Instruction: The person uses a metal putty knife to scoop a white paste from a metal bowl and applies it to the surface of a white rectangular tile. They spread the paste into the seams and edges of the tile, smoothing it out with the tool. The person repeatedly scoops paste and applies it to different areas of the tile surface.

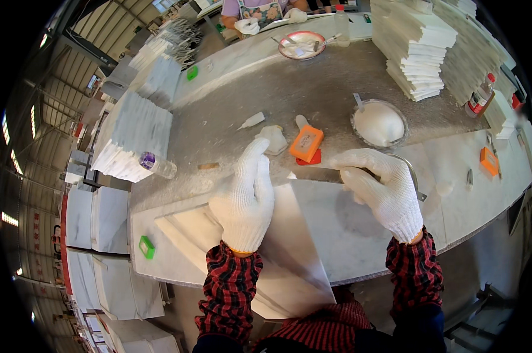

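Both my hands wear white knit gloves below red-and-black plaid sleeves. My left hand is over the pale marble pieces in front of me, fingers stretched out and close together, with nothing visible in it. To the right, my right hand is closed, its thumb near the curled fingers. A dark sliver shows between them, and a thin curved metal edge emerges behind the hand; I cannot make out what it is. Beyond the hands lie an orange box, a red piece, a crumpled whitish lump and a small white squeeze bottle.
A bowl of white powder stands ahead right. Stone stacks rise at left and far right, with a clear bottle by the left one. A green box lies near left. Across the table, a gloved person works near a red-rimmed basin.
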{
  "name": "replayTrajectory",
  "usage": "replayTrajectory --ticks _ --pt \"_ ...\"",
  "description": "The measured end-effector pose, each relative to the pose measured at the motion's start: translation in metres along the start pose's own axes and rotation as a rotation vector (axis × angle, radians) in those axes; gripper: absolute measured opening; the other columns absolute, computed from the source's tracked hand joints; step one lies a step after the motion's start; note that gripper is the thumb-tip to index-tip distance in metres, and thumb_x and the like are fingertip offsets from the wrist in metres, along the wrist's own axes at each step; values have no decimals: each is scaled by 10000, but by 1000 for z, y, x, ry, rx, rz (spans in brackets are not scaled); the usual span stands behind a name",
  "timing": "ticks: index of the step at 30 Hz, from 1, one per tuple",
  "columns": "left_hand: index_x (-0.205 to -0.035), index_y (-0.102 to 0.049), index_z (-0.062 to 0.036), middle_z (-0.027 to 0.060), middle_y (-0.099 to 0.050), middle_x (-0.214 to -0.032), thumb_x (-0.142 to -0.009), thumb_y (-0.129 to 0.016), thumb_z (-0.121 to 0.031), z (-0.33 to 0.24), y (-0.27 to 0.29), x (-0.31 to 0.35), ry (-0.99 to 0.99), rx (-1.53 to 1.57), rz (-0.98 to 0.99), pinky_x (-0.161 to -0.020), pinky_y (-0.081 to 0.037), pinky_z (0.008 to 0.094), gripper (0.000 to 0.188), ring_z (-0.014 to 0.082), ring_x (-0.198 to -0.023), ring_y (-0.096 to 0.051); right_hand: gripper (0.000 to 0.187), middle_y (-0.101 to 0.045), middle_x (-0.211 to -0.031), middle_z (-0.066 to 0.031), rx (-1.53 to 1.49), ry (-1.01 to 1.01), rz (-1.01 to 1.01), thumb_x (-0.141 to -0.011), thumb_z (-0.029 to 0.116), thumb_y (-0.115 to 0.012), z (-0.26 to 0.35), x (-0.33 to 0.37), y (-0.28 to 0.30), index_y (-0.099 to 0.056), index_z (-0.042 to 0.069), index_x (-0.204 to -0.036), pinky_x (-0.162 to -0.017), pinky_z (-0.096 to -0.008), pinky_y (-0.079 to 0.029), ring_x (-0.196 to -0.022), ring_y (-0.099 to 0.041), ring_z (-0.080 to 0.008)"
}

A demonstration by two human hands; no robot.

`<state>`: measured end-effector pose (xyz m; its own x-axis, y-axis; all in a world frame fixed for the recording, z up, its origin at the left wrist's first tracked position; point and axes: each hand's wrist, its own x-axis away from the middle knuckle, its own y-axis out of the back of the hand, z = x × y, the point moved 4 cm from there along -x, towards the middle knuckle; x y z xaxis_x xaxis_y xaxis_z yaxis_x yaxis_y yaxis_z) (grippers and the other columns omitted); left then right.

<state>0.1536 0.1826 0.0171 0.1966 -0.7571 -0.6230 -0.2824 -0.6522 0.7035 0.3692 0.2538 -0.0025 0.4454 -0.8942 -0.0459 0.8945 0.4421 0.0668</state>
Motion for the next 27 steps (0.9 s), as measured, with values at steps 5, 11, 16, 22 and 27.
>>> replayTrajectory --ticks 5,11,16,22,27 --pt "-1201 -733 -86 161 -744 -976 -985 -629 -62 1 0 1 -6 -40 -26 -693 -533 322 241 266 -741 -701 185 -715 -900 -58 74 86 -26 -931 22 -668 4 -2 0 -745 -12 -1096 -682 -245 -507 -759 -611 -83" --pt "-1205 -747 -134 143 -645 -710 -979 -650 -86 1 1 0 -22 -78 -59 -526 -436 349 251 221 -497 -507 178 -749 -963 -103 100 86 -47 -915 -1 -667 11 0 -5 -752 -7 -1072 -762 -290 -539 -841 -685 -155" --pt "-1225 -734 -142 139 -640 -699 -980 -658 -101 -2 3 -1 -39 -75 -52 -514 -433 357 260 238 -499 -531 187 -729 -948 -97 190 251 -58 -910 5 -649 14 1 -8 -754 -1 -1065 -714 -281 -521 -794 -668 -164" --pt "-1219 -725 -132 129 -730 -862 -972 -661 -79 4 0 1 -82 -75 -83 -548 -480 347 260 255 -555 -607 190 -699 -892 -62 248 341 -78 -919 18 -621 16 4 -12 -755 -8 -1051 -573 -231 -479 -685 -600 -86" --pt "-1212 -721 -120 127 -758 -988 -972 -656 -71 3 0 2 -86 -58 -74 -587 -512 335 254 262 -616 -660 183 -721 -894 -91 332 379 -131 -901 8 -635 19 9 -12 -756 -11 -1036 -577 -258 -480 -677 -611 -110"
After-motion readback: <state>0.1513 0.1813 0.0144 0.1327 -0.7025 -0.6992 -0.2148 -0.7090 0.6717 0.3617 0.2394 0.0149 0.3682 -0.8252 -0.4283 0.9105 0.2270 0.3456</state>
